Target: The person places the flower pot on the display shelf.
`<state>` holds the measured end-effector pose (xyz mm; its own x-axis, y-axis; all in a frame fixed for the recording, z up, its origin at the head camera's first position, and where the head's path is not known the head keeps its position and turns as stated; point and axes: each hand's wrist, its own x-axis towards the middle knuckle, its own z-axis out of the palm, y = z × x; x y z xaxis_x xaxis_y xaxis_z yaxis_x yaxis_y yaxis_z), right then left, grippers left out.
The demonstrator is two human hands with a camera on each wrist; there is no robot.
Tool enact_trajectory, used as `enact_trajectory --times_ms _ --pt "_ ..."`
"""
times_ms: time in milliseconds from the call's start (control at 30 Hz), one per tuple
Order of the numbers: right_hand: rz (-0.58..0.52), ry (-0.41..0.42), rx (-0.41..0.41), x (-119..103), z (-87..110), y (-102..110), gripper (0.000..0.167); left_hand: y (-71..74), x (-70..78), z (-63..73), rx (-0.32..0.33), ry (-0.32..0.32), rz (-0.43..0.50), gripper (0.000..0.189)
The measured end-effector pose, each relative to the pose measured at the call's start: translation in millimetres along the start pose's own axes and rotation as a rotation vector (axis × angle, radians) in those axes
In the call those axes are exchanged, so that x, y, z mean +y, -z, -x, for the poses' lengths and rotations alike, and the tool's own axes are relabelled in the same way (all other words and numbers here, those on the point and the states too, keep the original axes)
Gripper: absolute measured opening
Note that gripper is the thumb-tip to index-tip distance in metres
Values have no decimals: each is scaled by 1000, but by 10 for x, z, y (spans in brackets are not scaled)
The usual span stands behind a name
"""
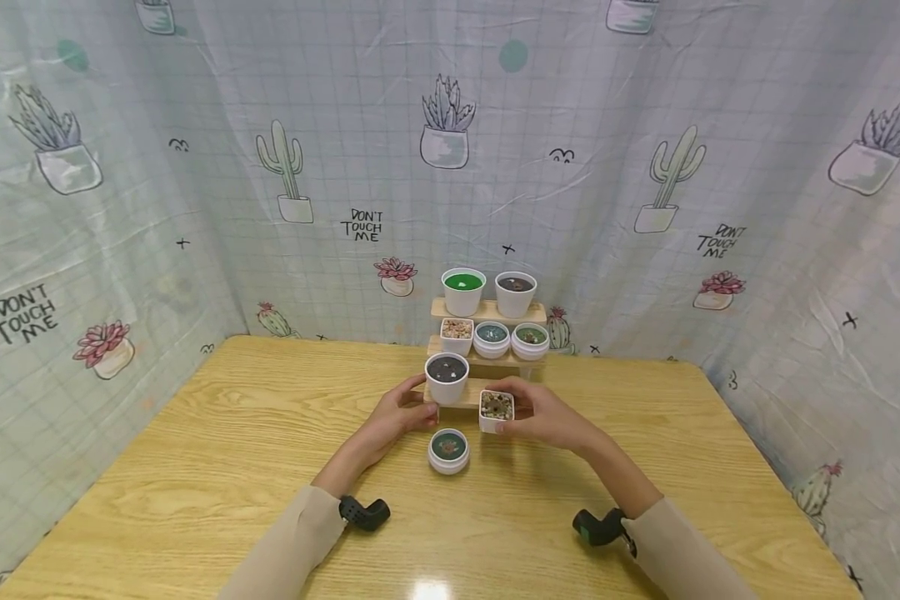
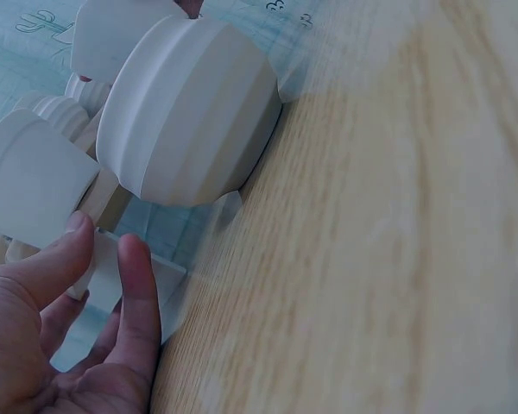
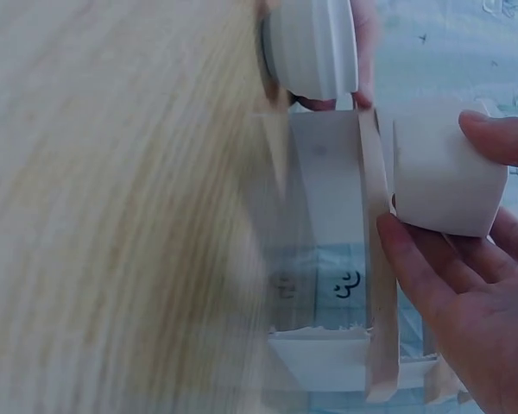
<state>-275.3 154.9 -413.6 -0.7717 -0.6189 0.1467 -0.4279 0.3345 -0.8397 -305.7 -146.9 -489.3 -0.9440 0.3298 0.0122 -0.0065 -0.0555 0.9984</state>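
Note:
A square white pot (image 1: 497, 408) with pebbly filling is held in my right hand (image 1: 543, 414), beside the right part of the lowest shelf. In the right wrist view the thumb lies on one side of this pot (image 3: 440, 177), with fingers under and behind it. My left hand (image 1: 393, 414) grips the left end of the stepped wooden stand (image 1: 474, 393), thumb and fingers around the shelf end. Directly above those fingers, a tapered white pot (image 1: 447, 392) with dark filling stands on the lowest shelf. A round ribbed white pot (image 1: 448, 463) with dark green filling sits on the table between the hands.
The middle shelf bears a square pot (image 1: 457, 342) and two low round pots (image 1: 492, 348). On the top shelf stand a green-filled pot (image 1: 462, 298) and a dark-filled pot (image 1: 515, 302). A printed curtain (image 1: 495, 208) hangs behind the wooden table (image 1: 292, 392).

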Motion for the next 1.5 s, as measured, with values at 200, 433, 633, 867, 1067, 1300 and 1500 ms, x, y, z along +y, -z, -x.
enact_trajectory --times_ms 200,433,633,867,1067,1300,1500 --pt "-26 1 17 -16 -98 34 56 1 -3 4 -2 -13 21 72" --pt "-26 0 32 -86 -180 56 58 -1 -8 -3 4 -13 19 70" --pt "-15 -2 47 -79 -259 90 57 6 -22 -16 2 -16 19 71" --pt "7 -16 72 -52 -334 97 57 11 -23 -19 -5 -12 15 72" --pt "-24 -23 67 -31 -366 87 56 12 -19 -14 -10 -14 11 73" --pt "-31 -51 68 -8 -383 85 57 11 -14 -11 -11 -24 18 73" --pt "-39 -58 68 42 -400 80 56 2 0 -1 -7 -21 14 73"
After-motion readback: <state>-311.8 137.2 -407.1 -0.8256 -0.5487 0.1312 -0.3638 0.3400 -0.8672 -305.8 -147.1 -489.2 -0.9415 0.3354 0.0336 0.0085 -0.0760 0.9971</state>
